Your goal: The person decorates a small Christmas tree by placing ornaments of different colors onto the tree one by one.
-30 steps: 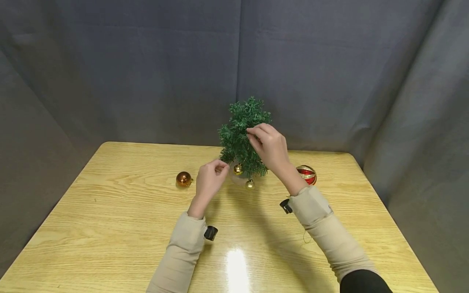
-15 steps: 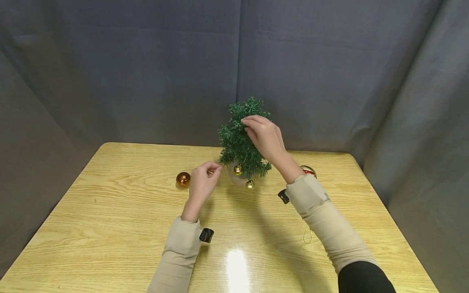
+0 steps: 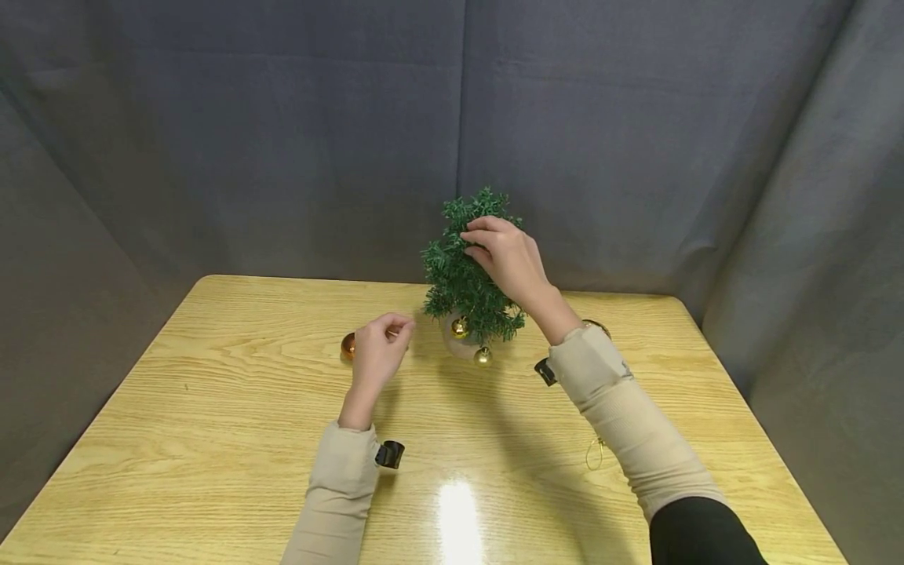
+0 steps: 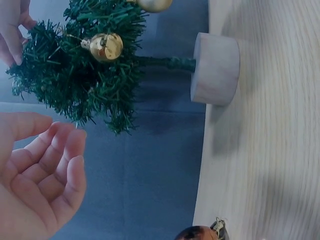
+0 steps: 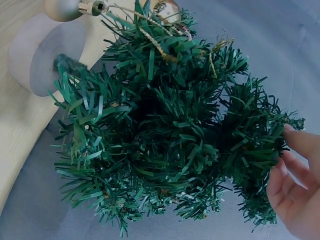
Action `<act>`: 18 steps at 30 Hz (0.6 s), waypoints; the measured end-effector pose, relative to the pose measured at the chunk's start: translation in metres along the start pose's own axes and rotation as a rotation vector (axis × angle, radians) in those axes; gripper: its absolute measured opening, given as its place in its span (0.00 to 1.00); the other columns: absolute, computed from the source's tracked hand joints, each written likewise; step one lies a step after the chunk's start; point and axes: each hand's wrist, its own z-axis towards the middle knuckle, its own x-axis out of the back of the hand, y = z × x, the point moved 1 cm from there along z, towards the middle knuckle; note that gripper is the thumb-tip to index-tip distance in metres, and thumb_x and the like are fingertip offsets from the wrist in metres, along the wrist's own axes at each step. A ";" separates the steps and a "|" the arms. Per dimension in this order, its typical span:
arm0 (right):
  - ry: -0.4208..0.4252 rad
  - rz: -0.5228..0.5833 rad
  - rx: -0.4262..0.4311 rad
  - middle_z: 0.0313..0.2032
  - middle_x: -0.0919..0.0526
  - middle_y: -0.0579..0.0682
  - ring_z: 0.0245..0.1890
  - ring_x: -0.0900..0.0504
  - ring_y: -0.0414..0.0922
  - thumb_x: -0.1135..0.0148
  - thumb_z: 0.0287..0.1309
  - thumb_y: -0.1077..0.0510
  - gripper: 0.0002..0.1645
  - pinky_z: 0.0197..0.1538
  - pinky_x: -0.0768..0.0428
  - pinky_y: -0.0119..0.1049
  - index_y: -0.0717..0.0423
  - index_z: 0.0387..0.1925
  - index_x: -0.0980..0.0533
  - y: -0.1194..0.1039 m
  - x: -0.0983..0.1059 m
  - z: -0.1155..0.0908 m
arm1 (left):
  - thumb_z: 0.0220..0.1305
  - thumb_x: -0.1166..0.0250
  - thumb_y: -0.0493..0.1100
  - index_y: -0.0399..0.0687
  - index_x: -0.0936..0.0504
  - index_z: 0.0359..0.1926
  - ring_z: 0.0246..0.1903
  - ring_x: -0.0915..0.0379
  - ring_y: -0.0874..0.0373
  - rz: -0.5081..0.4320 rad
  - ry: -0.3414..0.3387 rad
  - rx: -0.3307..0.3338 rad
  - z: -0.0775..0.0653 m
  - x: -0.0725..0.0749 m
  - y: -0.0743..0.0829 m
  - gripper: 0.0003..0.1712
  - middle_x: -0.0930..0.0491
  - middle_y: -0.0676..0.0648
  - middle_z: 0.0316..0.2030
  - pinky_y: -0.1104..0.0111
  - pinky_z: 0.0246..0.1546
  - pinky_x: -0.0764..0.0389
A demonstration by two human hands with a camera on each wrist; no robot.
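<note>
Near, right: thin gold loop lying on the pale wood table, just beside the right sleeve. What it belongs to, if anything, is under the sleeve and not visible.

Mid-table, left: left hand, fingers loosely bent, thumb tip near the fingertips. Nothing seen in it; not touching the tree in the head view. Amber ball partly behind it, resting on the table with its metal cap attached. Probably light, slick and breakable; best lifted by the cap.

Centre: matte gold ball and, a little farther and to the left, shiny gold ball, both hung on low branches by cords. Likely light and free to swing; hold by the cord, not the smooth shell.

Far centre: small green tree, upright on a round pale base. Right hand at its upper part, fingers bent, a small gap between them and the thumb, tips at the needles. Cannot tell whether a twig is pinched. Judgement: needles springy, branches bendable, the whole probably light enough to tip if pulled high; steady it by the trunk or base.

Farthest: grey curtain behind the table.
</note>
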 end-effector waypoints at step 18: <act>-0.023 -0.042 -0.037 0.38 0.19 0.51 0.36 0.23 0.46 0.37 0.51 0.59 0.11 0.36 0.24 0.39 0.57 0.38 0.18 0.002 -0.001 0.002 | 0.60 0.41 0.40 0.36 0.19 0.34 0.19 0.25 0.54 -0.045 0.033 0.040 0.003 0.014 -0.024 0.10 0.21 0.44 0.25 0.70 0.18 0.28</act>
